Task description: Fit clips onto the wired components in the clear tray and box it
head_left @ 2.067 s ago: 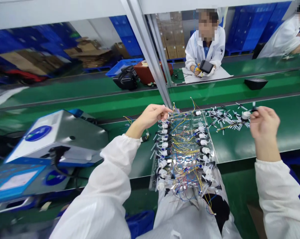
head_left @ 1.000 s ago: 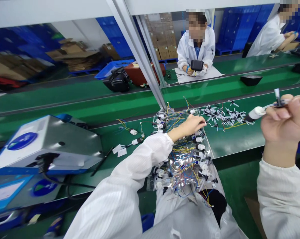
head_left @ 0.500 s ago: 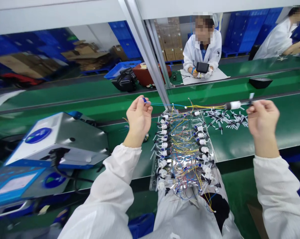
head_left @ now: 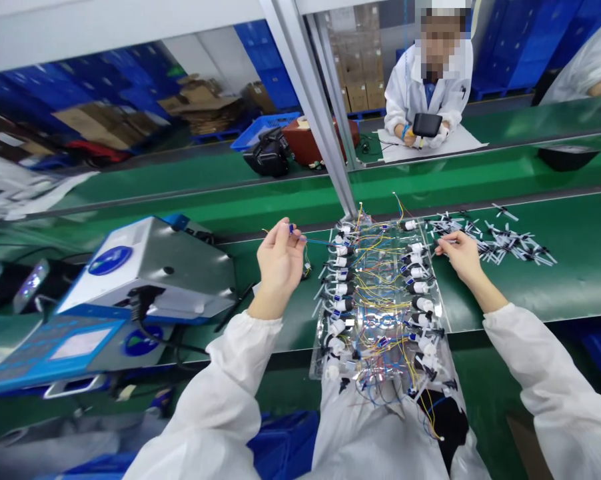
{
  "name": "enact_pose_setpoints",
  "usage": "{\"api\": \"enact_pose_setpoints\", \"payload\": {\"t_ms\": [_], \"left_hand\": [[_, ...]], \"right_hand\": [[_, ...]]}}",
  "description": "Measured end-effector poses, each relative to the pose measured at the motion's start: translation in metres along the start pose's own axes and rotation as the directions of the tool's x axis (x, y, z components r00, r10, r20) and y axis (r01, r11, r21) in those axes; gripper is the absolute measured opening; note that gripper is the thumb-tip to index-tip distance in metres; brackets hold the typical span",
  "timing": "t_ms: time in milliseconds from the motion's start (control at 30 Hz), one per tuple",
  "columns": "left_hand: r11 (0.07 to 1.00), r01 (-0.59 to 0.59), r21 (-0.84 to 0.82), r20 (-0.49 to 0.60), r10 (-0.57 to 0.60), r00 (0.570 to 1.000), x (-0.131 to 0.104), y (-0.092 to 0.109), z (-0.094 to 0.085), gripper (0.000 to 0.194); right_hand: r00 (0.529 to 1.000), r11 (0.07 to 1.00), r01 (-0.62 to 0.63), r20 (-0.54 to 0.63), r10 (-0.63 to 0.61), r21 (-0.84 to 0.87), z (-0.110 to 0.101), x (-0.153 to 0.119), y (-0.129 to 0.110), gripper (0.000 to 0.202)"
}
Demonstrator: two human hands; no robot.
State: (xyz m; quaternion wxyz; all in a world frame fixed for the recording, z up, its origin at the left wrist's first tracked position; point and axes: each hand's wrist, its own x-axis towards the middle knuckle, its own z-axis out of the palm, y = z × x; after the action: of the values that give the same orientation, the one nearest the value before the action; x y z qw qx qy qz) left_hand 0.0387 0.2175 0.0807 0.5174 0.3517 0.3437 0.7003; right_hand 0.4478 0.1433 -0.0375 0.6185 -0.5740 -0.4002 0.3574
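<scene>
My left hand (head_left: pixel 282 257) pinches a small blue part (head_left: pixel 291 229) above the bench, left of the tray. Blue wires run from it toward the tray's top left. On the right, my right hand (head_left: pixel 459 253) has its fingers pinched at the near left edge of a pile of black-and-white pieces (head_left: pixel 518 243); what they hold is too small to name. Between the hands lies a clear plastic tray (head_left: pixel 316 357), with white-and-black cylindrical parts (head_left: pixel 420 287) along both sides and yellow, blue and red wires (head_left: pixel 378 293) across the middle.
A metal-and-blue machine (head_left: pixel 150 267) with a black cable stands at the left. A metal post (head_left: pixel 325 113) rises behind the tray. Across the divider, a person in white (head_left: pixel 428 87) holds a black object. A black bag (head_left: pixel 268 155) lies on the far bench.
My right hand has moved left and down to the pile, and the white cylinder with yellow wires is no longer in it. My left hand, still pinching the blue part, is slightly lower. The view has shifted.
</scene>
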Motion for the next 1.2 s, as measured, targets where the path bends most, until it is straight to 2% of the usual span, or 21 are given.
{"api": "enact_pose_setpoints", "payload": {"t_ms": [67, 167, 233, 300, 367, 467, 567, 667, 767, 967, 1200], "left_hand": [[0.999, -0.032, -0.018, 0.008, 0.033, 0.999, 0.002, 0.001, 0.007, 0.037], [0.994, -0.086, -0.060, 0.033, 0.088, 0.996, 0.006, 0.003, 0.028, 0.033], [0.997, -0.065, -0.047, 0.089, 0.069, 0.994, 0.005, 0.000, 0.047, 0.034], [1.000, -0.010, 0.019, 0.178, 0.007, 0.984, 0.001, -0.010, 0.068, 0.037], [0.994, 0.021, 0.110, 0.283, -0.052, 0.958, -0.005, -0.029, 0.090, 0.038], [0.967, -0.011, 0.256, 0.438, -0.106, 0.893, -0.015, -0.069, 0.120, 0.035], [0.930, 0.006, 0.368, 0.491, -0.199, 0.848, -0.022, -0.115, 0.138, 0.031], [0.925, 0.036, 0.378, 0.502, -0.237, 0.832, -0.025, -0.150, 0.139, 0.032], [0.938, 0.017, 0.345, 0.526, -0.209, 0.824, -0.028, -0.170, 0.131, 0.034], [0.919, 0.004, 0.393, 0.520, -0.226, 0.824, -0.032, -0.176, 0.122, 0.037], [0.919, 0.012, 0.394, 0.510, -0.230, 0.829, -0.036, -0.180, 0.119, 0.036]], "right_hand": [[1.000, 1.000, 0.011, -0.007, -0.011, -0.001, 0.002, 0.001, -0.002, 0.037], [0.996, 0.996, -0.037, 0.081, 0.044, -0.083, 0.003, 0.007, -0.004, 0.037], [0.990, 0.992, -0.060, 0.119, 0.074, -0.115, 0.002, 0.010, -0.005, 0.036], [0.995, 0.996, -0.037, 0.087, 0.044, -0.075, 0.005, 0.014, -0.007, 0.036], [0.999, 0.999, 0.026, 0.039, -0.025, -0.027, 0.013, 0.018, -0.011, 0.034], [0.989, 0.989, 0.149, 0.008, -0.149, -0.015, 0.035, 0.023, -0.019, 0.028], [0.983, 0.982, 0.182, 0.019, -0.183, 0.040, 0.056, 0.024, -0.022, 0.027], [0.985, 0.988, 0.143, 0.086, -0.148, 0.060, 0.068, 0.020, -0.021, 0.028], [0.985, 0.989, 0.133, 0.102, -0.140, 0.071, 0.070, 0.014, -0.020, 0.025], [0.978, 0.979, 0.195, 0.059, -0.198, 0.059, 0.069, 0.010, -0.020, 0.018], [0.984, 0.986, 0.167, 0.059, -0.167, 0.008, 0.068, 0.011, -0.013, 0.021]]}}
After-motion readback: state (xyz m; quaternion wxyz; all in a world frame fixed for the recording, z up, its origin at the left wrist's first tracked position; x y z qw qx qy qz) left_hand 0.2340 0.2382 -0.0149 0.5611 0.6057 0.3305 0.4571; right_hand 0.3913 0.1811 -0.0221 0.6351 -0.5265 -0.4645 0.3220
